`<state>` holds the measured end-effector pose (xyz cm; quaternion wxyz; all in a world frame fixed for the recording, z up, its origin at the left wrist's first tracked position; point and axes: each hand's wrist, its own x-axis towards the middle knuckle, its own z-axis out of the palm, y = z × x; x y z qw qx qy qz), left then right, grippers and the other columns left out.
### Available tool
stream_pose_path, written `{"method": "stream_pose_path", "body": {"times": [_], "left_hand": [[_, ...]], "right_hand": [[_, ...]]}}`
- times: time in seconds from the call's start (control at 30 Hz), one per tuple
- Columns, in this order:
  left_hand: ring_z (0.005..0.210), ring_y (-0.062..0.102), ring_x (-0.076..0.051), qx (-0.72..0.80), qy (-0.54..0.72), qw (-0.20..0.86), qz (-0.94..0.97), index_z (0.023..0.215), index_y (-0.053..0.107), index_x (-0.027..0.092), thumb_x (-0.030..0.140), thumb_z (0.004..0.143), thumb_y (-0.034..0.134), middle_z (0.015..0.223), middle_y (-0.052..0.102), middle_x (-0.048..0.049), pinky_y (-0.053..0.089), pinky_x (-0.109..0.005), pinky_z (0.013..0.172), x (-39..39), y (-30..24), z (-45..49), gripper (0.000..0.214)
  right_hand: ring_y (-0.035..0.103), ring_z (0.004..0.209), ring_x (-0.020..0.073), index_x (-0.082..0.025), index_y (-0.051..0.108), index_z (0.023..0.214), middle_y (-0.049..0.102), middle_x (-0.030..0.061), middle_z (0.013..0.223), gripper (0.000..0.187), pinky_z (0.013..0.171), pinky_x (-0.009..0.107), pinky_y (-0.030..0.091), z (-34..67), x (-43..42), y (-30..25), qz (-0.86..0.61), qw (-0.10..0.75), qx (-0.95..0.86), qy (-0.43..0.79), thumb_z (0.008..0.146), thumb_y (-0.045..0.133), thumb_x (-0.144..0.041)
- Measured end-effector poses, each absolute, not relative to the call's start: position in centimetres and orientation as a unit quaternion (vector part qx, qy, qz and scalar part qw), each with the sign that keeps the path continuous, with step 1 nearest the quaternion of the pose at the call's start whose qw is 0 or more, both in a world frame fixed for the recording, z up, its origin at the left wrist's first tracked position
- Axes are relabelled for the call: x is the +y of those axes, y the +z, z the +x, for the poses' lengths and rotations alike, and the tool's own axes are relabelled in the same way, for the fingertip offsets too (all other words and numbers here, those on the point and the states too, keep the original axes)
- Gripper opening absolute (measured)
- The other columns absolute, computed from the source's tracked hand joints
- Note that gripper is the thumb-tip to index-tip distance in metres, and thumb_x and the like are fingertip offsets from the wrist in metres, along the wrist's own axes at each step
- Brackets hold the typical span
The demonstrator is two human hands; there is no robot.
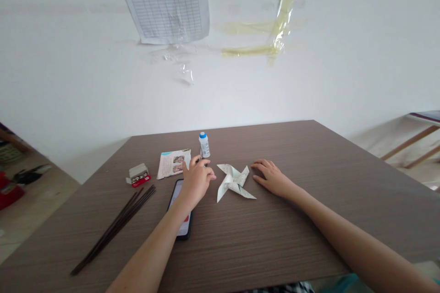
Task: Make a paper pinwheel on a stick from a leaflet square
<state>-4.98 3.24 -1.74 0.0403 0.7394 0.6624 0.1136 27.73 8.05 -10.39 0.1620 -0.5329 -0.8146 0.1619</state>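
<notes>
A paper pinwheel [234,181] with four folded blades lies flat on the table. Just to its right, my right hand [271,177] rests on the tabletop with its fingers loosely stretched out, holding nothing. On the pinwheel's other side is my left hand [197,181], raised over the top of a phone [185,226], its fingers curled. A small dark, thin thing shows at those fingertips; its kind cannot be made out. Right behind them stands a white glue bottle [204,145] with a blue cap, upright.
Left of my hand lie a printed paper packet [171,165] and an open small red-and-white box [139,176] with small metallic pieces inside. Several thin dark sticks [115,229] lie toward the left front. The table [275,242] meets a white wall with a taped sheet [168,7].
</notes>
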Motion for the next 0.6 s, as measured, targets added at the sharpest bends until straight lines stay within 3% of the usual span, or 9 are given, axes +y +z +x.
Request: {"method": "stream_pose_path", "body": {"times": [0.3, 0.47, 0.6], "left_hand": [[0.184, 0.062, -0.048, 0.628, 0.107, 0.051, 0.770, 0.114, 0.106, 0.033, 0.016, 0.118, 0.082, 0.180, 0.085, -0.0096, 0.042, -0.083, 0.154, 2.9, -2.5, -7.4, 0.029], [0.177, 0.070, -0.048, 0.623, 0.129, 0.010, 0.772, 0.120, 0.106, 0.037, 0.022, 0.113, 0.088, 0.176, 0.088, -0.0061, 0.052, -0.074, 0.151, 1.6, -2.8, -11.9, 0.024], [0.169, 0.076, -0.047, 0.641, 0.135, -0.031, 0.755, 0.121, 0.105, 0.035, 0.026, 0.114, 0.082, 0.171, 0.090, -0.0077, 0.059, -0.071, 0.145, 0.6, -2.8, -17.0, 0.026]], "right_hand": [[0.065, 0.177, 0.0421, -0.021, 0.082, 0.173, 0.073, 0.0228, 0.185, 0.053, 0.151, 0.061, 0.050, 27.4, 7.8, -10.1, -0.540, 0.153, -0.813, 0.156, 0.123, 0.069, -0.030], [0.064, 0.177, 0.0432, -0.022, 0.083, 0.172, 0.074, 0.0230, 0.184, 0.052, 0.152, 0.064, 0.048, 27.4, 7.7, -9.9, -0.535, 0.155, -0.816, 0.155, 0.123, 0.069, -0.033], [0.065, 0.176, 0.0426, -0.023, 0.084, 0.172, 0.074, 0.0224, 0.183, 0.052, 0.151, 0.062, 0.049, 27.2, 7.5, -9.8, -0.536, 0.152, -0.816, 0.151, 0.123, 0.069, -0.035]]}}
